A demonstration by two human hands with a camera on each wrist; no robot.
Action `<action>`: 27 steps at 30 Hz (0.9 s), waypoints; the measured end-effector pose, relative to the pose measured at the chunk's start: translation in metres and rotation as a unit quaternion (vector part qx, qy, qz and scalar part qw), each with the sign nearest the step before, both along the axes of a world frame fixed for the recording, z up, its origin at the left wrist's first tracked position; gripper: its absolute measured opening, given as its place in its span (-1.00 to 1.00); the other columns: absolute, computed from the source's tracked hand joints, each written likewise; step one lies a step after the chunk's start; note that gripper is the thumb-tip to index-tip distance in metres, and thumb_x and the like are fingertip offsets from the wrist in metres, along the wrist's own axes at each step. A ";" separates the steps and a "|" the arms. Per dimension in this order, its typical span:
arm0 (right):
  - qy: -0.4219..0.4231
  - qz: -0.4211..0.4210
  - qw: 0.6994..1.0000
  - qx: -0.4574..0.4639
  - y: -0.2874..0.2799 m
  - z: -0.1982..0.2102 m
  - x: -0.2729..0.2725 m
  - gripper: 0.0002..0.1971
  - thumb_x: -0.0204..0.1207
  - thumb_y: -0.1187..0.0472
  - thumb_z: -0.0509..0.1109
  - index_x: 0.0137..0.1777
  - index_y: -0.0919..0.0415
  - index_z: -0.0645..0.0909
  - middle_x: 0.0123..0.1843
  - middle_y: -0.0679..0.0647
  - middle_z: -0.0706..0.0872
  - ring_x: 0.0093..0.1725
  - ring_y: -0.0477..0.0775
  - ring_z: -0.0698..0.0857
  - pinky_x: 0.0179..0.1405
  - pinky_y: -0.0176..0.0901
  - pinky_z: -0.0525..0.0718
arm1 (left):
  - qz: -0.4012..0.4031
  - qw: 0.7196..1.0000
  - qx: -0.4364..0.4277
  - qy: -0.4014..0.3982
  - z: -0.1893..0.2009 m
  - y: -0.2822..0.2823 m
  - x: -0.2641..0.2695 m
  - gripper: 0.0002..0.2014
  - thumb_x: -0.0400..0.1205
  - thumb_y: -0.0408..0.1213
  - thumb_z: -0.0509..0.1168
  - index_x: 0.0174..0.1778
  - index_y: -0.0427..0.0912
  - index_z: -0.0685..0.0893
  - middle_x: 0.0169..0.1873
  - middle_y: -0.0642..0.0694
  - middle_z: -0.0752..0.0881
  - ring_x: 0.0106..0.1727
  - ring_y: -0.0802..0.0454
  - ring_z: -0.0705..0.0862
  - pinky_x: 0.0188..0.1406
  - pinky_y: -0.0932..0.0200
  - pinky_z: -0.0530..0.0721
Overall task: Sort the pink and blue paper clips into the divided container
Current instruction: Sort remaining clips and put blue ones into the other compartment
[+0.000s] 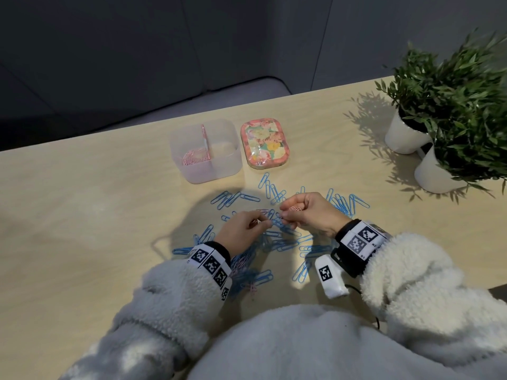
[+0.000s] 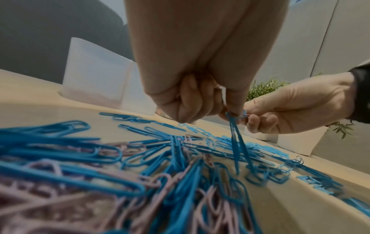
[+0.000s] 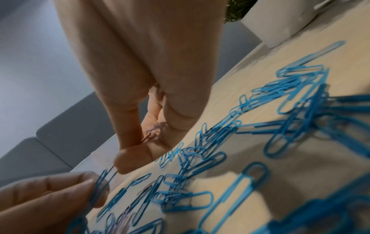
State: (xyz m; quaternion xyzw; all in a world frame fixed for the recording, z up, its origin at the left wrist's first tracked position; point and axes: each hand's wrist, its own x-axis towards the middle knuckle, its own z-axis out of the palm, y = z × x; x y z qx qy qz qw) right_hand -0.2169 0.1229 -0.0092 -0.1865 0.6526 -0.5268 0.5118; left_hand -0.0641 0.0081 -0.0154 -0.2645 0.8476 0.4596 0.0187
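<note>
Both hands meet above a heap of blue paper clips with a few pink ones mixed in. My left hand pinches the top of a hanging blue clip between thumb and finger. My right hand touches the same spot with its fingertips and keeps several small pink clips curled in its palm, seen also in the right wrist view as pink clips. The translucent divided container stands behind, with pink clips in its left compartment; the right one looks bare.
A flowered tin lies right of the container. Two potted plants in white pots stand at the far right. Blue clips spread across the table between the hands and the container. The table's far edge runs behind the container.
</note>
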 end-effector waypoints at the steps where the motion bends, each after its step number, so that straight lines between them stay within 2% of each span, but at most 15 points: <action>1: 0.008 0.004 1.000 0.001 0.000 0.000 0.000 -0.87 0.41 0.58 0.39 -0.17 0.37 0.62 -0.54 0.04 0.73 -0.51 -0.10 0.73 -0.54 -0.37 0.66 | 0.008 1.000 0.006 0.001 -0.001 0.000 0.001 -0.79 0.63 -0.12 0.25 -0.20 -0.15 0.67 -0.60 0.06 0.41 -0.57 0.22 0.36 -0.44 0.22 0.31; 4: 0.031 0.026 0.999 0.008 0.000 0.001 0.003 -0.89 0.40 0.56 0.41 -0.09 0.47 0.65 -0.55 0.02 0.72 -0.54 -0.13 0.68 -0.52 -0.38 0.65 | 0.029 0.999 0.014 0.011 -0.003 -0.001 0.001 -0.78 0.64 -0.12 0.23 -0.25 -0.14 0.63 -0.55 0.08 0.44 -0.50 0.17 0.39 -0.39 0.17 0.35; 7: 0.045 0.043 0.998 0.020 0.001 0.001 0.005 -0.79 0.37 0.55 0.45 0.01 0.56 0.64 -0.50 0.07 0.70 -0.58 -0.12 0.63 -0.52 -0.37 0.63 | 0.043 0.999 -0.007 0.014 -0.003 -0.003 -0.001 -0.77 0.64 -0.10 0.24 -0.32 -0.07 0.57 -0.58 0.08 0.43 -0.52 0.20 0.39 -0.42 0.16 0.32; 11: 0.109 0.038 0.993 0.034 0.002 0.000 0.005 -0.86 0.46 0.46 0.41 0.00 0.47 0.68 -0.52 0.07 0.60 -0.63 -0.22 0.55 -0.60 -0.40 0.57 | 0.056 0.995 -0.081 -0.019 -0.004 -0.004 -0.003 -0.70 0.62 0.01 0.22 -0.28 -0.11 0.63 -0.58 0.07 0.46 -0.49 0.21 0.43 -0.46 0.16 0.29; 14: 0.214 0.058 0.974 0.043 0.001 -0.001 0.004 -0.87 0.53 0.37 0.35 -0.01 0.38 0.72 -0.47 -0.02 0.62 -0.62 -0.30 0.52 -0.54 -0.52 0.49 | 0.053 0.997 -0.056 -0.007 -0.005 -0.001 -0.002 -0.72 0.65 -0.04 0.20 -0.20 -0.15 0.67 -0.55 0.09 0.47 -0.46 0.18 0.45 -0.39 0.16 0.34; 16: 0.248 0.074 0.965 0.038 0.000 0.000 0.004 -0.86 0.54 0.35 0.34 -0.02 0.37 0.72 -0.41 -0.07 0.63 -0.57 -0.34 0.52 -0.44 -0.53 0.49 | 0.060 0.998 -0.033 0.011 -0.003 0.001 -0.002 -0.75 0.67 -0.10 0.18 -0.16 -0.17 0.66 -0.52 0.12 0.48 -0.42 0.13 0.47 -0.31 0.15 0.39; 19: 0.208 0.104 0.972 0.026 0.003 0.003 0.002 -0.87 0.51 0.30 0.41 -0.02 0.34 0.72 -0.45 -0.03 0.57 -0.54 -0.24 0.44 -0.49 -0.43 0.40 | 0.065 0.997 -0.038 0.016 0.000 0.002 -0.002 -0.75 0.70 -0.13 0.12 -0.13 -0.17 0.63 -0.49 0.16 0.48 -0.33 0.04 0.50 -0.23 0.08 0.43; 22: 0.164 0.113 0.980 0.019 0.008 0.007 -0.001 -0.87 0.46 0.33 0.45 -0.03 0.37 0.72 -0.50 -0.05 0.60 -0.48 -0.11 0.41 -0.49 -0.33 0.32 | 0.042 0.997 -0.071 0.000 0.000 -0.001 -0.001 -0.75 0.72 -0.10 0.06 -0.19 -0.06 0.55 -0.41 0.09 0.55 -0.24 0.00 0.54 -0.23 0.08 0.45; 25: 0.197 0.110 0.974 0.014 0.009 0.009 -0.005 -0.91 0.53 0.37 0.37 -0.10 0.33 0.72 -0.37 0.14 0.65 -0.49 -0.16 0.48 -0.50 -0.40 0.40 | 0.045 0.996 -0.080 0.010 0.002 -0.005 -0.001 -0.73 0.72 -0.12 0.05 -0.20 -0.09 0.57 -0.29 -0.05 0.65 -0.19 -0.06 0.59 -0.18 0.03 0.50; 27: 0.203 0.095 0.975 0.002 0.009 0.010 -0.008 -0.90 0.55 0.34 0.34 -0.10 0.33 0.70 -0.32 0.16 0.67 -0.45 -0.19 0.54 -0.45 -0.43 0.51 | 0.034 0.996 -0.087 0.009 0.005 -0.006 -0.001 -0.72 0.72 -0.13 0.06 -0.17 -0.14 0.61 -0.33 -0.02 0.63 -0.22 -0.04 0.56 -0.21 0.06 0.45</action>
